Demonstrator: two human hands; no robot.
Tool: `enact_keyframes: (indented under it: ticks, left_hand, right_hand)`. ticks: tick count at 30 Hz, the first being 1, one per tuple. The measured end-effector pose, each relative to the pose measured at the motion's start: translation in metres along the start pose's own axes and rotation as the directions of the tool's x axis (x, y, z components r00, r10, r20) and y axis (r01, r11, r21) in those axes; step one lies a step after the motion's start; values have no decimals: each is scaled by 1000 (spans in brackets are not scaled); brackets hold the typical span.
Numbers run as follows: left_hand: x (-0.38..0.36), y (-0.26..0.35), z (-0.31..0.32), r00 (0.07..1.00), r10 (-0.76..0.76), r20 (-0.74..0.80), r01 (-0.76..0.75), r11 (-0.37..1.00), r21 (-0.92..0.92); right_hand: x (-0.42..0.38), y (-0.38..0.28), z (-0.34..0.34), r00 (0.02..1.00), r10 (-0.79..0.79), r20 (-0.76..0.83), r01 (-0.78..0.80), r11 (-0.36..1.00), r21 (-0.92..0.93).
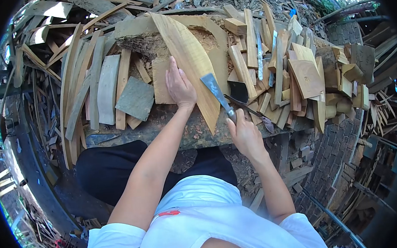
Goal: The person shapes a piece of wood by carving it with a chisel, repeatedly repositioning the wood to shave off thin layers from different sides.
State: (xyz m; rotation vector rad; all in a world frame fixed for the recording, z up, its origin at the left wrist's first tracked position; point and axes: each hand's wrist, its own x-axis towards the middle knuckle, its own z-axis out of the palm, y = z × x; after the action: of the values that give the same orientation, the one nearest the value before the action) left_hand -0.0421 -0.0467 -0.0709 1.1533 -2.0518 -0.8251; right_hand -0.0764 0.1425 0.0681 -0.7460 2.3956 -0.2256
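Note:
A long curved wooden board (pixel 189 51), pointed at its lower end, slants across the workbench in front of me. My left hand (pixel 180 86) steadies its left edge, fingers fairly straight along the wood; the thumb is hard to make out. In my right hand (pixel 245 134) is the handle of a flat, wide-bladed chisel (pixel 214 88). Its flared metal blade points up and left, close to the board's right edge. Behind the board a pale wooden block (pixel 162 78) shows. Just beyond my right hand lies a dark-bladed tool (pixel 238 92), partly hidden.
Curved wood strips (pixel 98 80) lean on the left, near a grey square slab (pixel 135 99). Offcuts (pixel 305 77) crowd the right side. A hollowed wooden block (pixel 135 38) sits behind. The bench's front edge (pixel 195 138) runs above my knees, and brick paving (pixel 329 154) lies lower right.

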Motion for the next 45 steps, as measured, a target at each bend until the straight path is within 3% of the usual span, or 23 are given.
enact_keyframes:
  ticks: [4,8,14,24,27,29,34,36,40,43,44,45]
  left_hand:
    - [0,2,-3,1000,-18,16,18,1000,5]
    - [-1,-1,-2,1000,7,7,-7,1000,-10]
    - [-3,0,-2,1000,1,-13,-1,1000,11]
    - [1,2,2,999,-35,-15,36,999,37]
    - [2,-1,2,1000,-16,6,16,1000,7]
    - [2,0,1,999,-30,21,30,1000,2]
    - [18,-6,4,995,-88,37,88,996,-1]
    - [26,-7,6,998,-62,29,55,980,192]
    - [24,-8,10,999,-48,-11,49,980,195]
    - [25,-10,7,999,-36,-4,36,984,175]
    - [25,-9,7,999,-37,4,35,983,178]
    - [24,-9,7,999,-38,13,35,983,179]
  right_hand:
    - [65,-27,-7,982,-158,-102,159,987,-1]
    - [87,-39,-1,971,-178,-158,173,984,-41]
    - [-3,-9,6,999,-41,11,42,997,-57]
    - [1,-4,14,990,-105,-92,98,992,-82]
    - [-9,7,16,994,-105,-36,105,994,-10]
    - [-26,21,26,962,-193,-195,211,975,74]
    - [-77,47,40,965,-164,-204,187,977,101]
    - [-88,46,36,988,-89,-124,104,987,120]
    - [-73,31,28,984,-116,-134,132,985,115]
    - [-63,18,19,963,-182,-200,224,951,211]
    - [-65,16,14,999,-45,3,40,922,386]
    - [-68,16,10,972,62,225,-171,845,507]
